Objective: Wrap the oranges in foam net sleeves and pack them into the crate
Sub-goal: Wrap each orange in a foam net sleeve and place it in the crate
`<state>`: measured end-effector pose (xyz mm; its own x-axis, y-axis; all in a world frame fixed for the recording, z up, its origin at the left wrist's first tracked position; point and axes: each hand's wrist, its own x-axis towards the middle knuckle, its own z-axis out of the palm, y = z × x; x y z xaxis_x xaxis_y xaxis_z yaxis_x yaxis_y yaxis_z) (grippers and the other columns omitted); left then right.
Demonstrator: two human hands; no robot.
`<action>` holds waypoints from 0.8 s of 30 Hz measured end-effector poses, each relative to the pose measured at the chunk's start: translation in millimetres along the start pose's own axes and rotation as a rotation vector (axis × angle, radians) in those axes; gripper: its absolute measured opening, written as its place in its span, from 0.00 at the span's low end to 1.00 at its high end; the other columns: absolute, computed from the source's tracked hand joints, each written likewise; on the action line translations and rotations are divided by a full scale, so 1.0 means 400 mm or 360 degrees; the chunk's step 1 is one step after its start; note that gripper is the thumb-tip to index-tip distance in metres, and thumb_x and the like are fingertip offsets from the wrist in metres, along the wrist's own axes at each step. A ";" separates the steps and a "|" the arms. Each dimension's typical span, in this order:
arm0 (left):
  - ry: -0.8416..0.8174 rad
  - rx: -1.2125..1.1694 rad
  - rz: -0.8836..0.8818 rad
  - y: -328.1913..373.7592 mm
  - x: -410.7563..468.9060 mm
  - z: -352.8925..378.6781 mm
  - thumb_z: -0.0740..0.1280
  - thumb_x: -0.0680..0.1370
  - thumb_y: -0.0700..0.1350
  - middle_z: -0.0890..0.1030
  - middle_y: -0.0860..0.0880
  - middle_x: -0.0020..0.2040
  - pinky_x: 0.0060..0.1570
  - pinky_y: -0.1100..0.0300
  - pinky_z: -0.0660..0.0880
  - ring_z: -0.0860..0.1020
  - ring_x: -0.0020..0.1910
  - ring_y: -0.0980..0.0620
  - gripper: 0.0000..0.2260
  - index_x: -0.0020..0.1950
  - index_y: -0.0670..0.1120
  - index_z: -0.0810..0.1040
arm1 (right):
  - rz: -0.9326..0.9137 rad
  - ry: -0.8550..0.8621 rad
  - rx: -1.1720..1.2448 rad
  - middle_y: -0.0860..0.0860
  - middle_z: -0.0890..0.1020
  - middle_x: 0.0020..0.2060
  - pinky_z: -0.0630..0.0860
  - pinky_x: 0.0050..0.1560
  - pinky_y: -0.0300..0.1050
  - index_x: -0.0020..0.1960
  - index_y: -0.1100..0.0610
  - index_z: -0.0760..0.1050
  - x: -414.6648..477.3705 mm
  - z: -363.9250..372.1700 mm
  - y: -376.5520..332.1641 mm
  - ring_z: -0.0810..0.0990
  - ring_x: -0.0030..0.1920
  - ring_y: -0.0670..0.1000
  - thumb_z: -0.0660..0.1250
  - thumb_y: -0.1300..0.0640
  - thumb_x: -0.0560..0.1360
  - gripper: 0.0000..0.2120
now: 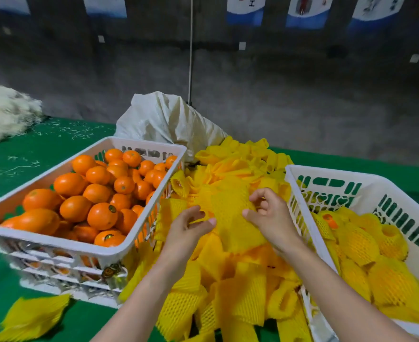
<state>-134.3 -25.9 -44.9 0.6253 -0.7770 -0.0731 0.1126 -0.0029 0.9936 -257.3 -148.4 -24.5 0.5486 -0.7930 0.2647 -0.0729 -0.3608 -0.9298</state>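
Note:
A white crate (85, 248) on the left is heaped with bare oranges (102, 214). Between the crates lies a big pile of yellow foam net sleeves (238, 299). Above that pile both hands hold one yellow sleeve (228, 206) that bulges round; a bit of orange shows at its left opening. My left hand (190, 227) pinches its left edge and my right hand (269, 213) grips its right side. The white crate (299, 174) on the right holds several oranges wrapped in sleeves (359, 243).
A white woven sack (169, 119) stands behind the sleeve pile. A loose yellow sleeve (31, 317) lies on the green table (31, 149) at the front left. A pale fibrous bundle (4, 112) sits at the far left, with shreds scattered near it.

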 end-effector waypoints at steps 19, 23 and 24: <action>-0.0178 0.0934 0.0933 0.054 0.016 -0.284 0.66 0.78 0.48 0.79 0.54 0.39 0.35 0.69 0.70 0.76 0.36 0.64 0.08 0.50 0.45 0.80 | -0.0702 0.0056 -0.0580 0.44 0.75 0.33 0.63 0.33 0.24 0.41 0.55 0.71 -0.067 0.248 -0.032 0.70 0.31 0.33 0.74 0.67 0.68 0.13; 0.0088 0.1534 0.0694 0.099 0.172 -0.447 0.69 0.76 0.41 0.81 0.43 0.54 0.49 0.56 0.76 0.79 0.53 0.48 0.13 0.60 0.40 0.77 | -0.0639 0.0117 -0.0598 0.43 0.76 0.35 0.63 0.31 0.26 0.41 0.56 0.72 -0.039 0.248 -0.035 0.70 0.29 0.33 0.73 0.66 0.68 0.11; 0.0033 0.1837 0.0515 0.099 0.212 -0.487 0.71 0.74 0.42 0.79 0.41 0.56 0.53 0.51 0.75 0.77 0.57 0.44 0.18 0.62 0.39 0.75 | -0.0613 0.0121 -0.0602 0.44 0.76 0.35 0.63 0.30 0.27 0.41 0.56 0.72 -0.035 0.246 -0.034 0.70 0.28 0.34 0.73 0.66 0.69 0.11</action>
<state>73.7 30.6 -28.5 0.5105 -0.8355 0.2033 -0.8045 -0.3806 0.4560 -181.8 -84.2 -40.8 0.5340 -0.5968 0.5989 -0.1808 -0.7726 -0.6087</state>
